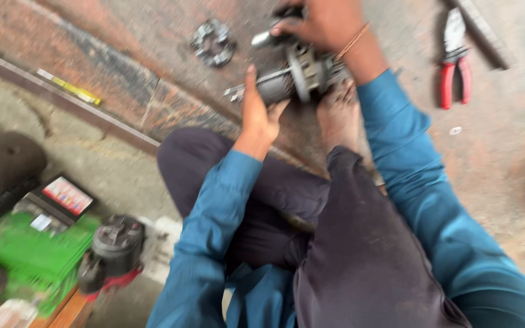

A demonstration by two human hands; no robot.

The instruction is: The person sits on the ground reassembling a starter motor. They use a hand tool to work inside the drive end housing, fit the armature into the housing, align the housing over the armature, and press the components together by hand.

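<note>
At the top centre of the frame, the left hand (261, 109) grips the grey cylindrical metal motor assembly (296, 76) from below. The right hand (323, 23) closes over its top end. Red-handled pliers (455, 58) lie on the concrete floor (505, 152) at upper right

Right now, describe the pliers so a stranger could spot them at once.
Start at the person's right hand on the motor part, then look right across the bare floor. The pliers lie there alone beside a dark strip, the only tool with red handles.
</note>
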